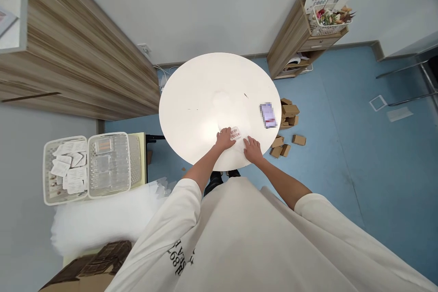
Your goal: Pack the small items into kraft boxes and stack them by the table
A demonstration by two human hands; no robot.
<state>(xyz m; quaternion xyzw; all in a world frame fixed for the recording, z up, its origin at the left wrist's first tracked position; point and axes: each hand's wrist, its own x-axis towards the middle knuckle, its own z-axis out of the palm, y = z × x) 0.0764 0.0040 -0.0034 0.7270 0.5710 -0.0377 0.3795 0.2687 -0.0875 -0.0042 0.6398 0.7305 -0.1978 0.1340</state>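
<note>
On the near part of a round white table (205, 82), my left hand (224, 139) grips the left side of a small clear pack (235, 133). Rows of reddish-pink pieces show in it, too small to name. To the right, my right hand (253, 149) rests on the tabletop with its fingers stretched out, apart from the pack. Something faint and see-through may lie between the hands, but I cannot make it out. A purple item (268, 115), blurred into blocks, lies near the table's right edge.
Small brown cardboard boxes (289, 111) are on the blue floor right of the table. At left stand a white basket of white cards (46, 171) and a bin of clear cases (128, 159), above a heap of white plastic bags (102, 219). A wooden cabinet (290, 32) stands behind.
</note>
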